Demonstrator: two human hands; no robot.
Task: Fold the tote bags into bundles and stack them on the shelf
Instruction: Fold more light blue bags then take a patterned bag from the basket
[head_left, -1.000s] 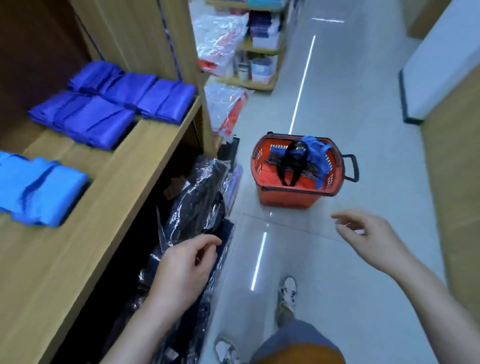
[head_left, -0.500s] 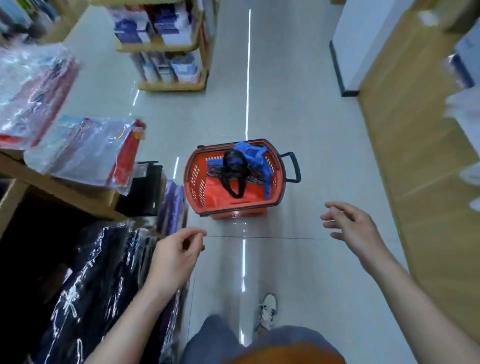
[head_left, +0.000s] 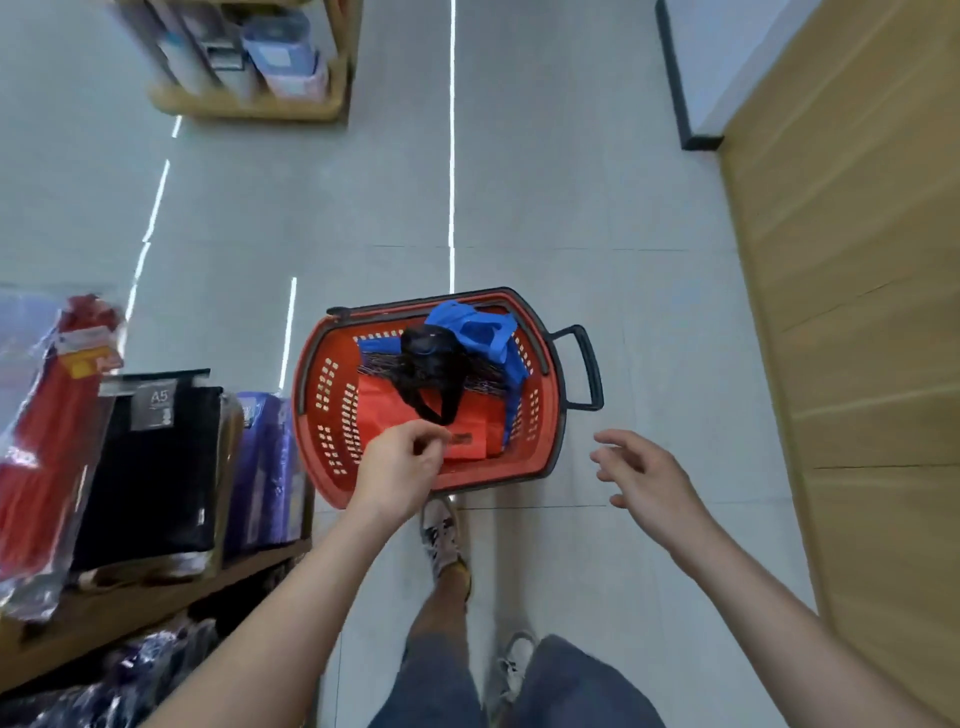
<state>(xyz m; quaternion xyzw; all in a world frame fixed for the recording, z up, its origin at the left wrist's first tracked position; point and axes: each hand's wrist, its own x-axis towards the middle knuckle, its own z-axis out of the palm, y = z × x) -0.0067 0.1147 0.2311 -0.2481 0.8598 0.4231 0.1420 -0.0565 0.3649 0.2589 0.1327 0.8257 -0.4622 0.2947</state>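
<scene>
- The left hand (head_left: 402, 462) hovered at the centre of the frame, over the near rim of the basket. Its fingers were curled in toward the thumb and nothing showed between them.
- The right hand (head_left: 649, 478) was released, with the fingers spread and relaxed. It hung over the bare floor at centre right, just beside the basket and apart from it.
- The red perforated plastic shopping basket with a dark rim (head_left: 332, 415) stood on the floor at the middle of the frame, and its black loop handle (head_left: 584, 366) stuck out to the right.
- Inside the basket, a crumpled bright blue fabric tote bag (head_left: 483, 332) lay against the far right wall.
- A black tote bag with looped straps (head_left: 436, 364) sat on top in the middle of the basket.
- A flat orange bag (head_left: 384, 405) lay beneath the black one, toward the near side and just beyond the left hand's fingertips.
- A white sneaker (head_left: 441, 540) stood just below the basket, with blue denim shorts (head_left: 431, 675) at the bottom edge of the frame.
- At lower left, a light wooden shelf (head_left: 156, 587) carried red packets in clear plastic (head_left: 47, 441), a black pouch labelled A5 (head_left: 156, 457) and purple packets (head_left: 265, 467).
- The grey tiled floor (head_left: 519, 182) ran to the top of the frame, and a wood-grain panel (head_left: 857, 312) filled the right side.
</scene>
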